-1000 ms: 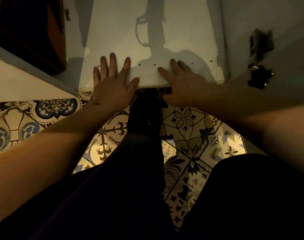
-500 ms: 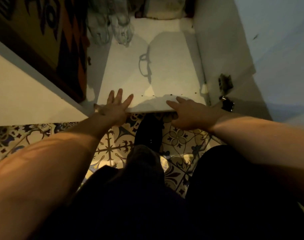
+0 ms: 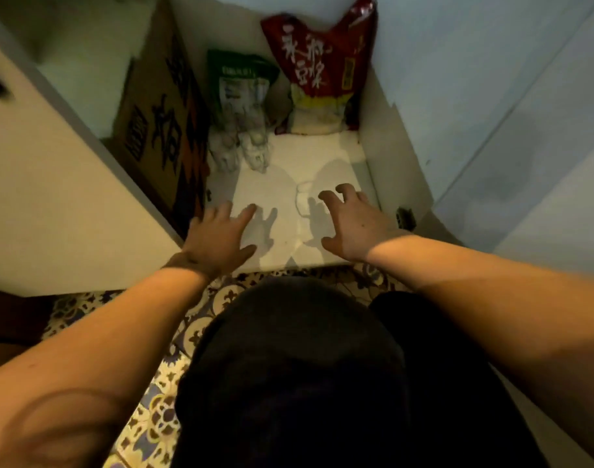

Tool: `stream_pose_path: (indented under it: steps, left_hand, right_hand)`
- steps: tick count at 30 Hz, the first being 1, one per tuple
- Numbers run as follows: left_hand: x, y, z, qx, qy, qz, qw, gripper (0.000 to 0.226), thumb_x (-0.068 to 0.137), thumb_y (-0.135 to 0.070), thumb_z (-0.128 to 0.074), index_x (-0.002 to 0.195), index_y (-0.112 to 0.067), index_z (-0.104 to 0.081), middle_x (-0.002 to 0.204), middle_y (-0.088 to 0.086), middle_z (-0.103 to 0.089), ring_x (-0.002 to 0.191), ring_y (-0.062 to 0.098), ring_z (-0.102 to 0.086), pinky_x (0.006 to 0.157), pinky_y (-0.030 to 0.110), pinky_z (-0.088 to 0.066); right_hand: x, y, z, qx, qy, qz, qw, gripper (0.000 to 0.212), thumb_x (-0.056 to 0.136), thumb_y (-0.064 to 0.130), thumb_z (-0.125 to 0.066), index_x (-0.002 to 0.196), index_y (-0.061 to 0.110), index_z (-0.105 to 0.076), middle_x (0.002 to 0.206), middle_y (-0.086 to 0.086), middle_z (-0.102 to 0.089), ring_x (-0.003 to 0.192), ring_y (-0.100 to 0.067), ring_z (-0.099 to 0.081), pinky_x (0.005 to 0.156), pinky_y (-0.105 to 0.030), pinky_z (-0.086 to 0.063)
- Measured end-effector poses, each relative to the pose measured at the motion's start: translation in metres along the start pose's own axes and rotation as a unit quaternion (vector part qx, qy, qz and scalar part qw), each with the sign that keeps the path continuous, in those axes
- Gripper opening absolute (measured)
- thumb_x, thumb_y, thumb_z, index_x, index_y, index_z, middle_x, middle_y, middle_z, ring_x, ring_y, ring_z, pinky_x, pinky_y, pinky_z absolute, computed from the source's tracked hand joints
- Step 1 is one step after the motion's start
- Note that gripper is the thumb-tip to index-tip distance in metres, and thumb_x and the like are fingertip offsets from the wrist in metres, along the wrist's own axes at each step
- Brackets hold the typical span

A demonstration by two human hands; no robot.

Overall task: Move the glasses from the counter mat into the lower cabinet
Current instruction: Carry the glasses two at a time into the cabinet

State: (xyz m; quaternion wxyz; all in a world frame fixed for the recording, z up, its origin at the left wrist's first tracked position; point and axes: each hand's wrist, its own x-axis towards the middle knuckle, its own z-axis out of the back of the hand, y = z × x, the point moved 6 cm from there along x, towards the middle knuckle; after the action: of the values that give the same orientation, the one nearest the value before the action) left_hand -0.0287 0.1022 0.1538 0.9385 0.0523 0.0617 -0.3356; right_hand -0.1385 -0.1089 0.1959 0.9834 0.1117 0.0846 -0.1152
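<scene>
Glasses (image 3: 241,148) stand on the white floor of the lower cabinet (image 3: 322,153), two of them side by side just in front of a green packet (image 3: 238,82); they are blurred, and their rims and bases are hard to separate from the packet behind. At the far left a pale cabinet door (image 3: 52,184) stands open, its upper corner cut off by the frame. Next comes a brown cardboard box (image 3: 160,130) leaning against the left wall, its print smeared by blur. The left hand (image 3: 217,238) lies over the shelf's front left part with fingers straight and spread, holding nothing; whether the palm touches the shelf cannot be told. A dark-clothed knee (image 3: 295,366) hides the tiled floor (image 3: 153,423) below. At the back right stands a red bag (image 3: 322,62). The right hand (image 3: 353,224) hovers with fingers loosely curled, empty, beside a small pale shape (image 3: 304,199) too blurred to identify.
</scene>
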Motion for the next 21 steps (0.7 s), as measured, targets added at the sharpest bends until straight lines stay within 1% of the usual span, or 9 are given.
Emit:
stream_pose_path:
  steps: [2,5,7,9,10,12,16,19,21]
  left_hand:
    - [-0.009,-0.008,0.042,-0.002,-0.027,0.007,1.000,0.081,0.092,-0.058,-0.060,0.159,-0.033,-0.022,0.155,0.014,-0.039,0.136,0.040,-0.042,0.104,0.055,-0.043]
    - [-0.026,-0.017,0.095,-0.100,-0.024,0.051,0.993,0.070,0.094,-0.055,-0.060,0.154,-0.036,-0.031,0.155,0.009,-0.039,0.137,0.038,-0.041,0.106,0.052,-0.044]
    - [-0.044,-0.022,0.124,-0.183,-0.034,0.074,0.980,0.063,0.094,-0.054,-0.060,0.150,-0.039,-0.034,0.153,0.005,-0.038,0.137,0.037,-0.040,0.106,0.050,-0.045]
    - [-0.067,-0.028,0.148,-0.200,-0.045,0.075,0.976,0.062,0.094,-0.055,-0.059,0.149,-0.039,-0.035,0.153,0.005,-0.037,0.137,0.037,-0.041,0.106,0.050,-0.046]
    - [-0.079,-0.031,0.159,-0.194,-0.051,0.075,0.977,0.064,0.093,-0.056,-0.059,0.150,-0.039,-0.034,0.155,0.006,-0.034,0.137,0.038,-0.041,0.107,0.051,-0.046]
    - [-0.105,-0.038,0.181,-0.161,-0.093,0.094,0.978,0.068,0.093,-0.061,-0.054,0.152,-0.035,-0.032,0.160,0.009,-0.029,0.137,0.043,-0.040,0.105,0.054,-0.045]
    - [-0.152,-0.077,0.211,-0.130,-0.192,0.103,0.967,0.070,0.092,-0.064,-0.038,0.152,-0.028,-0.033,0.157,0.015,-0.034,0.136,0.042,-0.039,0.106,0.059,-0.043]
    - [-0.157,-0.084,0.206,-0.166,-0.166,0.126,0.964,0.066,0.097,-0.059,-0.038,0.154,-0.027,-0.034,0.160,0.015,-0.030,0.140,0.039,-0.035,0.111,0.058,-0.038]
    - [-0.151,-0.076,0.205,-0.185,-0.142,0.147,0.961,0.064,0.098,-0.057,-0.037,0.154,-0.026,-0.036,0.160,0.014,-0.030,0.138,0.038,-0.036,0.109,0.055,-0.039]
  right_hand:
    - [-0.006,0.012,0.024,0.013,-0.017,-0.002,1.000,0.080,0.084,0.041,-0.070,0.150,0.024,-0.028,0.153,-0.010,-0.026,0.134,-0.035,-0.037,0.097,-0.046,-0.049]
    - [-0.031,0.028,0.056,0.103,-0.037,-0.015,0.994,0.078,0.084,0.045,-0.069,0.148,0.029,-0.027,0.153,-0.005,-0.027,0.134,-0.031,-0.040,0.103,-0.043,-0.044]
    - [-0.060,0.033,0.068,0.160,-0.060,-0.019,0.985,0.076,0.084,0.050,-0.068,0.146,0.034,-0.028,0.149,-0.002,-0.031,0.124,-0.027,-0.049,0.094,-0.038,-0.048]
    - [-0.090,0.037,0.075,0.169,-0.088,-0.015,0.982,0.072,0.083,0.055,-0.066,0.143,0.036,-0.031,0.144,0.000,-0.038,0.109,-0.024,-0.057,0.081,-0.032,-0.047]
    - [-0.101,0.040,0.079,0.170,-0.103,-0.013,0.980,0.070,0.084,0.056,-0.065,0.143,0.036,-0.034,0.143,0.000,-0.040,0.112,-0.024,-0.057,0.082,-0.033,-0.048]
    - [-0.114,0.050,0.087,0.151,-0.117,-0.005,0.982,0.067,0.086,0.056,-0.063,0.144,0.034,-0.037,0.149,-0.001,-0.035,0.128,-0.027,-0.047,0.094,-0.039,-0.047]
    - [-0.134,0.067,0.105,0.123,-0.182,0.017,0.975,0.062,0.089,0.048,-0.062,0.143,0.029,-0.038,0.155,-0.004,-0.028,0.139,-0.025,-0.031,0.099,-0.036,-0.043]
    - [-0.153,0.080,0.109,0.139,-0.238,0.014,0.961,0.058,0.092,0.043,-0.057,0.143,0.018,-0.041,0.151,-0.008,-0.033,0.140,-0.028,-0.030,0.106,-0.039,-0.040]
    - [-0.157,0.091,0.103,0.153,-0.235,0.009,0.960,0.055,0.098,0.040,-0.050,0.146,0.015,-0.041,0.153,-0.009,-0.033,0.143,-0.027,-0.027,0.112,-0.040,-0.034]
